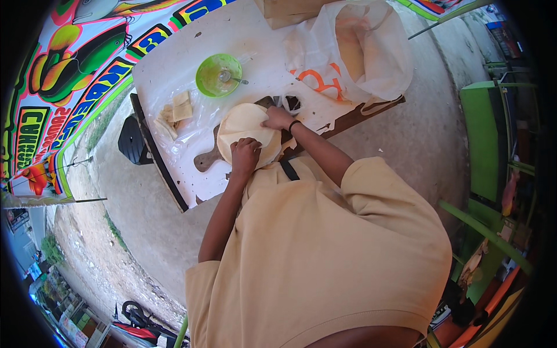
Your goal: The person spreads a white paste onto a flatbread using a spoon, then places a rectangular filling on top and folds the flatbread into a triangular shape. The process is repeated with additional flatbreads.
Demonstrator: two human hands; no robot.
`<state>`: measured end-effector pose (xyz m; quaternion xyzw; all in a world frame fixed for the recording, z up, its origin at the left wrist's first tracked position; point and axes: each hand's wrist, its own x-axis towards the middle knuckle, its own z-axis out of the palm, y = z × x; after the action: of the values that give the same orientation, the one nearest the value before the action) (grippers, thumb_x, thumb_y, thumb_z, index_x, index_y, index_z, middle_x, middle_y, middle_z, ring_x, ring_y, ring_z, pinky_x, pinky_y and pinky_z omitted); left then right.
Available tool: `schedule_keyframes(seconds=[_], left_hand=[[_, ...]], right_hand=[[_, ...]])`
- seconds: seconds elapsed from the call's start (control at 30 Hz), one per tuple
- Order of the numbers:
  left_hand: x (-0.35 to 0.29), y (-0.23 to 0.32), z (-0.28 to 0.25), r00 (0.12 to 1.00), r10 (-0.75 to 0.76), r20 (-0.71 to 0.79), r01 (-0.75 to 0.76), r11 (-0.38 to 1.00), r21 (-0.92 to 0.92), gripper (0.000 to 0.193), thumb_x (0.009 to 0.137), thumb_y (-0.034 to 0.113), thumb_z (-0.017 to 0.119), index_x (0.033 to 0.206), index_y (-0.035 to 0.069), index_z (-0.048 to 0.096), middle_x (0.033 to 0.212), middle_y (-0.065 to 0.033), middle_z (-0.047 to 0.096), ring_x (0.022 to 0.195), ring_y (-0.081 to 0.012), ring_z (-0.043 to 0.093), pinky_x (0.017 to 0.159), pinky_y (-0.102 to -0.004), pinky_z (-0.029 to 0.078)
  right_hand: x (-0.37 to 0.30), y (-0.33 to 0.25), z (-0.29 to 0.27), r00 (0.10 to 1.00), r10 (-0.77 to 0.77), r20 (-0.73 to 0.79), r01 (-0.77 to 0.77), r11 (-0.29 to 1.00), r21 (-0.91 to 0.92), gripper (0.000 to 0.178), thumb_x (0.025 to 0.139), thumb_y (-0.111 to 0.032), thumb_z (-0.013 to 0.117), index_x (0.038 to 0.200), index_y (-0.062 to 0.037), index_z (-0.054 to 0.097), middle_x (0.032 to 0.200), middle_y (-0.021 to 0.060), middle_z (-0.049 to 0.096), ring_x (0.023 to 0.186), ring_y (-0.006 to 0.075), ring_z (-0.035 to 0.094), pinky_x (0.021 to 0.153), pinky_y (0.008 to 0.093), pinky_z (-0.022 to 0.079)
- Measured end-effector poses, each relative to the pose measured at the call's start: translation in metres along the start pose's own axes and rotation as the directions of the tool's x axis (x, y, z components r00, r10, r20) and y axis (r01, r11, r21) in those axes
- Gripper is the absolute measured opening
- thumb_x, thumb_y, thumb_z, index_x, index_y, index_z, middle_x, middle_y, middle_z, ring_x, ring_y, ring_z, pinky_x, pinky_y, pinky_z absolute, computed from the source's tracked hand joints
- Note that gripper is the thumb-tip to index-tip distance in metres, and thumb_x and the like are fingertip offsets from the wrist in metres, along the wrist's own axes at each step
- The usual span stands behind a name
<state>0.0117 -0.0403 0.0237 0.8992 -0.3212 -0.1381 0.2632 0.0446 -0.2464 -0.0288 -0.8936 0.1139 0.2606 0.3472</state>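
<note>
A stack of round, pale, thin wrapper sheets (243, 120) lies on a dark wooden cutting board (206, 160), whose handle points to the lower left. My left hand (246, 153) is at the near side of the stack, its fingers bent and closed on the top sheet. At the right rim, my right hand (278, 118) grips the sheets' edge with curled fingers; a dark band circles that wrist. A crease runs across the top sheet between the hands. The fingertips are too small to make out exactly.
Beyond the stack stands a green bowl (201, 73) with a spoon (238, 80) in it. Folded, pale wrapper pieces (178, 108) lie on clear plastic to the left. A large white plastic bag (397, 64) fills the table's far right. The table (174, 64) has dark edges; a colourful banner (87, 75) hangs beyond.
</note>
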Motion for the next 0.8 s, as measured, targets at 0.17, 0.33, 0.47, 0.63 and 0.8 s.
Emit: schedule_keyframes(seconds=[0.17,0.33,0.47,0.63,0.8], left_hand=[[-0.006,-0.004,0.002,0.998,-0.056,0.007,0.056,0.998,-0.041,0.017,0.077,0.014,0.069,0.093,0.01,0.071,0.099,-0.0051,0.067,0.101,-0.025,0.058,0.088,-0.0413,0.04],[0.007,0.009,0.004,0.995,-0.04,-0.087,0.037,0.998,-0.043,0.023,0.076,0.017,0.072,0.098,0.011,0.068,0.099,-0.0052,0.065,0.1,-0.0257,0.058,0.087,-0.0421,0.04],[0.028,0.021,0.004,0.999,0.001,-0.049,-0.002,1.0,-0.016,0.022,0.078,0.017,0.07,0.099,0.011,0.067,0.099,-0.0053,0.064,0.099,-0.0247,0.058,0.086,-0.0418,0.04],[0.029,0.019,0.022,0.997,0.012,-0.074,-0.012,1.0,0.003,0.015,0.08,0.016,0.069,0.093,0.011,0.069,0.098,-0.0059,0.064,0.096,-0.0253,0.058,0.085,-0.0422,0.039],[0.018,0.018,0.022,0.995,0.012,-0.098,-0.015,0.999,-0.037,0.01,0.079,0.015,0.069,0.088,0.01,0.069,0.094,-0.0066,0.064,0.096,-0.0255,0.058,0.085,-0.0421,0.04]], right_hand=[[0.0,0.003,-0.003,1.0,-0.024,0.008,0.024,1.0,-0.001,0.05,0.07,-0.04,0.076,0.093,0.0032,0.07,0.089,0.0237,0.068,0.088,0.0332,0.068,0.078,0.0389,0.052],[-0.004,0.012,-0.004,0.995,-0.084,0.055,0.081,0.995,0.053,0.048,0.066,-0.039,0.079,0.09,0.0017,0.072,0.083,0.0227,0.068,0.078,0.0312,0.067,0.073,0.0369,0.051],[-0.012,0.018,-0.003,0.998,-0.058,0.009,0.056,0.982,0.181,0.047,0.067,-0.038,0.08,0.078,0.0052,0.066,0.07,0.0168,0.064,0.06,0.0244,0.062,0.058,0.0359,0.05],[-0.022,0.026,0.001,0.999,0.009,0.049,-0.031,0.872,0.489,0.049,0.069,-0.04,0.081,0.064,0.0013,0.056,0.059,0.0071,0.053,0.052,0.014,0.052,0.045,0.0324,0.045],[-0.018,0.03,0.007,1.0,-0.006,-0.001,0.005,0.906,0.423,0.047,0.07,-0.04,0.082,0.071,0.0027,0.062,0.063,0.0066,0.058,0.052,0.0133,0.054,0.047,0.0293,0.046]])
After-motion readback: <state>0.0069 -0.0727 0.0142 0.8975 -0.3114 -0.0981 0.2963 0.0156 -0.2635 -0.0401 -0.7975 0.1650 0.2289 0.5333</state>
